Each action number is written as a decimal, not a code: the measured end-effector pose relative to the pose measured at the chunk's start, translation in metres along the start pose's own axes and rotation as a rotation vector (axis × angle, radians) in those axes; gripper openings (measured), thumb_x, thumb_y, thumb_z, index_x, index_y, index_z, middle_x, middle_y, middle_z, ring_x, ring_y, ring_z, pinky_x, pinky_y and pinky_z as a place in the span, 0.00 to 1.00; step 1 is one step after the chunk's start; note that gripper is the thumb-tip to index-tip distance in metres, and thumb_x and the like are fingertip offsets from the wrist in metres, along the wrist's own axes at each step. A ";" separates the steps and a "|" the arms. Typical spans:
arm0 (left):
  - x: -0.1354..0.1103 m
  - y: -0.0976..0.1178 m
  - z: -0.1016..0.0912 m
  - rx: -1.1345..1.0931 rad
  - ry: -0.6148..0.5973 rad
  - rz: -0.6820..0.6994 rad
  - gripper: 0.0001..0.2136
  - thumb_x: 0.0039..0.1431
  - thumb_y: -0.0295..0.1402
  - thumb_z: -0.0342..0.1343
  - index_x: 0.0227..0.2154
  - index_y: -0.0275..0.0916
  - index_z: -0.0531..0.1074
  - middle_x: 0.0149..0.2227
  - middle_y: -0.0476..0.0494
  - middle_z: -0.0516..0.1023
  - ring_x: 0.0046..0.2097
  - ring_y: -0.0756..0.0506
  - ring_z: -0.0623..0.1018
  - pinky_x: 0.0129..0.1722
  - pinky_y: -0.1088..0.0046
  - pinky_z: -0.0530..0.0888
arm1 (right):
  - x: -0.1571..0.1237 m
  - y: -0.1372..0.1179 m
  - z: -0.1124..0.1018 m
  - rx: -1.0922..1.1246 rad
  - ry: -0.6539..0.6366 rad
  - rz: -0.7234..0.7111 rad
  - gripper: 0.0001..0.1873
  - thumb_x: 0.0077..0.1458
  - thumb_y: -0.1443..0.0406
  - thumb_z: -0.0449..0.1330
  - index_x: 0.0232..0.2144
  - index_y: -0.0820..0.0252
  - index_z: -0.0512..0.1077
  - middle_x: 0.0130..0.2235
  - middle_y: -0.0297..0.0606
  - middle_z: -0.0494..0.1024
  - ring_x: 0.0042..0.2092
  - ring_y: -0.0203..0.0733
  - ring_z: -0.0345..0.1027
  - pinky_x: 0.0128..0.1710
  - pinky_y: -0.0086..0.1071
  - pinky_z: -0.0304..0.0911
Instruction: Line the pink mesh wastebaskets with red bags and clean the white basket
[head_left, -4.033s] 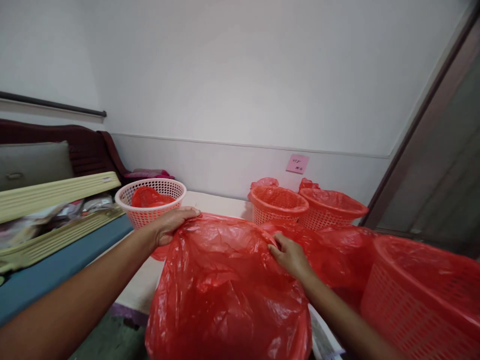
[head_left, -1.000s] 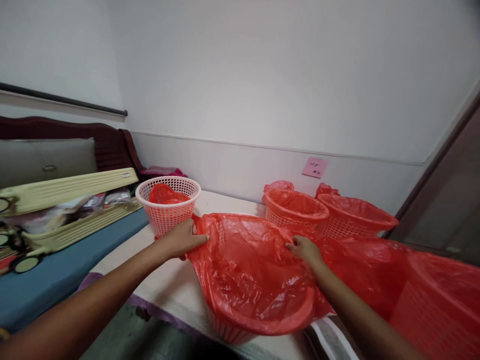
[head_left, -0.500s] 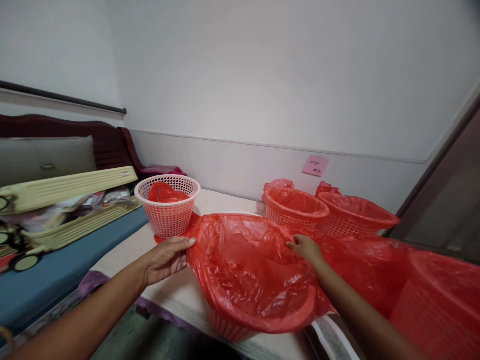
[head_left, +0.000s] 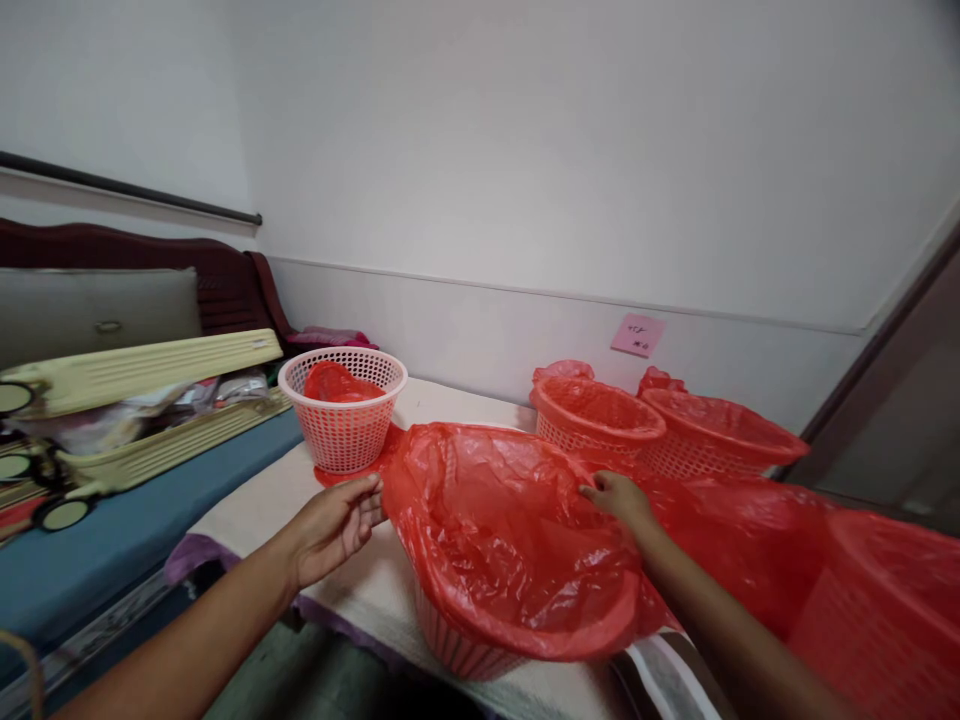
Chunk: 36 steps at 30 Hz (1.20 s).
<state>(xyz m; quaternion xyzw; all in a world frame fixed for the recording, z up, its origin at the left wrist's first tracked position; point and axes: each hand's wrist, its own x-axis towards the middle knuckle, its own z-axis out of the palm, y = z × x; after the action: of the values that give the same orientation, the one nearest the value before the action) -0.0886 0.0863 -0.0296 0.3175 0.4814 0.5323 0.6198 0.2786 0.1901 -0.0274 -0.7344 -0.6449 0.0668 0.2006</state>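
A red plastic bag [head_left: 517,510] lines a basket with slatted sides [head_left: 465,635], and its edge is folded over the rim. My left hand [head_left: 337,525] is beside the bag's left edge, thumb and fingers slightly apart, fingertips at or touching the plastic. On the far right side of the rim, my right hand [head_left: 619,500] pinches the bag's edge between thumb and fingers. A pale pink mesh basket [head_left: 341,435] stands beyond my left hand with crumpled red plastic inside.
Two bag-lined baskets stand by the wall, one nearer [head_left: 596,415] and one further right [head_left: 720,430]. Loose red plastic [head_left: 727,530] and another basket [head_left: 885,600] occupy the right. An open yellow suitcase [head_left: 150,375] lies on the blue bed [head_left: 150,510] at left.
My left thumb has drawn back slightly from the bag's edge, which it overlapped before. The right hand keeps its pinch. The view has shifted a little.
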 end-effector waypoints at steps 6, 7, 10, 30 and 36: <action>-0.002 0.030 0.024 0.367 0.147 0.261 0.19 0.49 0.44 0.64 0.18 0.39 0.63 0.13 0.56 0.65 0.15 0.54 0.62 0.12 0.81 0.52 | 0.002 -0.004 0.000 -0.002 -0.026 0.006 0.16 0.50 0.67 0.59 0.15 0.58 0.59 0.19 0.30 0.65 0.24 0.36 0.60 0.24 0.29 0.48; -0.001 0.035 0.029 0.465 0.148 0.283 0.19 0.46 0.45 0.65 0.17 0.39 0.63 0.12 0.55 0.64 0.15 0.53 0.61 0.13 0.79 0.51 | 0.002 -0.004 0.000 -0.003 -0.028 0.007 0.15 0.50 0.66 0.58 0.16 0.58 0.59 0.19 0.30 0.66 0.24 0.36 0.60 0.24 0.29 0.48; 0.008 0.043 0.040 0.810 0.139 0.350 0.17 0.41 0.42 0.68 0.14 0.39 0.66 0.13 0.52 0.66 0.17 0.50 0.63 0.17 0.75 0.50 | 0.002 -0.004 0.000 -0.010 -0.030 0.007 0.15 0.50 0.67 0.59 0.16 0.58 0.59 0.19 0.30 0.66 0.24 0.36 0.60 0.25 0.29 0.47; 0.002 0.038 0.045 -0.084 -0.040 -0.050 0.13 0.47 0.13 0.45 0.31 0.29 0.72 0.23 0.42 0.79 0.23 0.50 0.78 0.28 0.77 0.78 | 0.002 -0.002 0.004 -0.026 -0.019 0.002 0.08 0.52 0.66 0.58 0.22 0.62 0.68 0.23 0.33 0.68 0.26 0.36 0.60 0.25 0.29 0.45; 0.009 0.016 0.006 -0.156 -0.054 -0.148 0.05 0.55 0.23 0.50 0.29 0.33 0.71 0.22 0.43 0.79 0.23 0.48 0.79 0.26 0.75 0.78 | 0.007 -0.001 0.007 -0.007 -0.013 -0.015 0.08 0.51 0.67 0.58 0.21 0.62 0.68 0.22 0.33 0.69 0.25 0.36 0.60 0.25 0.30 0.44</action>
<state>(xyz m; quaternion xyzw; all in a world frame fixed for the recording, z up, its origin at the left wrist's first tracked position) -0.0888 0.1000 -0.0151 0.2460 0.4436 0.5124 0.6929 0.2759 0.1982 -0.0325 -0.7298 -0.6520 0.0680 0.1942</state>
